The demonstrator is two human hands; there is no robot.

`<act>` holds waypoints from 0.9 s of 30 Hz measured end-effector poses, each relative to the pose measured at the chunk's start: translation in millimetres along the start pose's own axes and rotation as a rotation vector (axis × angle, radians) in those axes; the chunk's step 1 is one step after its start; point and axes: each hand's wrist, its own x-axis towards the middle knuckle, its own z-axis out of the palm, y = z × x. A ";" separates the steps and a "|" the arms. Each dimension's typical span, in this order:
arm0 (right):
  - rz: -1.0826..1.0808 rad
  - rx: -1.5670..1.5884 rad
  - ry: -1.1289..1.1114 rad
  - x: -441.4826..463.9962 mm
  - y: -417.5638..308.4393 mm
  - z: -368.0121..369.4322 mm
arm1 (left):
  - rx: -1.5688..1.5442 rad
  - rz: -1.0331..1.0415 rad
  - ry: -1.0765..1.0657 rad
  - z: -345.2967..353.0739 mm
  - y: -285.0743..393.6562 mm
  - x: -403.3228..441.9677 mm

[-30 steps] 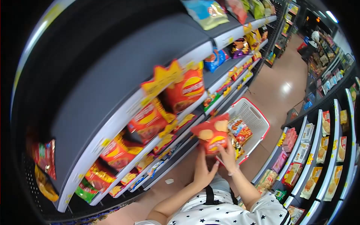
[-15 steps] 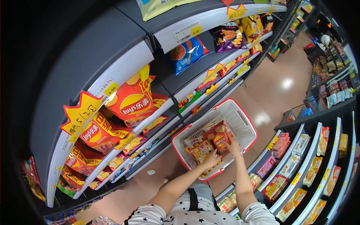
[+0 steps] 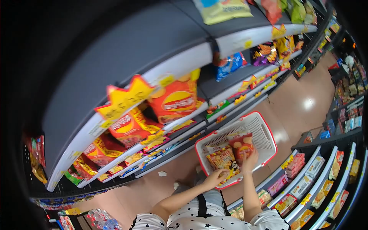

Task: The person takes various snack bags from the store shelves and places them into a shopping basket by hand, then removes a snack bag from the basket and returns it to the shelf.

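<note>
Red chip bag (image 3: 240,145) lies inside the white, red-rimmed basket (image 3: 262,132), near its middle, right beside a yellow snack bag (image 3: 222,160). Its lower right part is covered by the right hand (image 3: 250,162), whose fingers lie on it; the thumb and the underside of the bag are out of sight, so I cannot tell whether the hand grasps it or merely rests there. The left hand (image 3: 216,179) is over the near rim, fingers bent, close to the yellow bag's lower edge; blur hides whether it touches that bag, and its palm cannot be seen. Paler packets (image 3: 235,135) show only in part behind the two bags, their print unreadable.

On the left, a yellow starburst sign (image 3: 128,99) has smeared writing and hides part of the shelf edge (image 3: 188,61) behind it. Red bags (image 3: 177,102) stand on the tier below, partly overlapped by that edge. At the top, a pale yellow bag (image 3: 224,11) is cut off by the frame. Dark, curved borders swallow the shelving's far left end.
</note>
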 end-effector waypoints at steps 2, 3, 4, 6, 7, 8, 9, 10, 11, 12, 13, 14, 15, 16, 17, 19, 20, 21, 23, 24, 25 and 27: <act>0.075 0.141 0.033 -7.8 -18.9 -14.9 | 0.024 0.135 0.119 -18.3 -12.1 -24.3; 0.115 0.246 0.000 -13.5 -32.4 -20.9 | 0.037 0.122 0.133 -33.4 -10.1 -37.6; 0.086 0.320 0.024 -22.5 -56.6 -29.8 | 0.093 0.187 0.224 -48.3 -4.1 -52.8; 0.040 0.495 -0.024 -35.6 -114.3 -48.4 | 0.131 0.228 0.380 -73.3 -11.2 -74.4; 0.023 0.583 -0.095 -41.0 -143.2 -54.2 | 0.120 0.253 0.438 -87.3 -17.4 -82.0; -0.038 0.728 -0.142 -47.7 -169.0 -52.6 | 0.071 0.182 0.471 -101.7 -8.0 -94.7; -0.095 0.867 -0.192 -55.4 -195.8 -52.1 | 0.085 0.271 0.597 -112.7 -10.4 -105.2; -0.184 0.829 -0.203 -63.0 -238.5 -61.2 | 0.140 0.363 0.701 -129.7 -2.6 -120.9; -0.223 0.850 -0.221 -70.5 -280.2 -68.6 | 0.197 0.451 0.795 -147.2 10.6 -138.4; -0.442 0.933 -0.217 -79.0 -321.1 -77.3 | 0.265 0.579 0.891 -166.2 21.0 -156.6; -0.656 1.008 -0.208 -88.9 -360.2 -89.3 | 0.332 0.705 0.976 -185.9 33.3 -176.5; -0.839 0.990 -0.164 -98.2 -399.2 -105.0 | 0.471 0.860 1.125 -208.5 50.6 -202.7; -1.015 0.965 -0.114 -107.0 -438.1 -121.5 | 0.542 1.031 1.207 -232.9 71.1 -230.7; -1.173 0.962 -0.060 -113.8 -475.8 -136.8 | 0.674 1.242 1.392 -258.8 87.5 -253.6; -1.331 0.953 -0.002 -120.3 -512.7 -151.5 | 0.822 1.313 1.450 -288.4 96.2 -287.5; -1.369 0.900 0.137 -143.4 -584.8 -177.2 | 1.174 0.957 1.959 -321.7 143.9 -351.8; -1.370 0.886 0.160 -152.1 -618.2 -182.0 | 1.106 0.849 2.168 -342.2 166.4 -368.8; -1.369 0.872 0.183 -158.7 -648.4 -186.4 | 1.031 0.697 2.122 -357.7 188.9 -393.9; -1.350 0.828 0.236 -166.6 -698.9 -175.5 | 0.946 0.616 2.105 -397.9 205.4 -412.4; -1.354 0.824 0.240 -167.1 -717.2 -166.4 | 0.938 0.610 2.114 -418.2 200.7 -408.9; -1.360 0.726 0.318 -167.3 -732.9 -156.4 | 0.929 0.604 2.120 -431.1 195.3 -403.8; -1.359 0.620 0.399 -173.7 -743.0 -149.2 | 0.899 0.507 1.993 -431.8 193.8 -400.2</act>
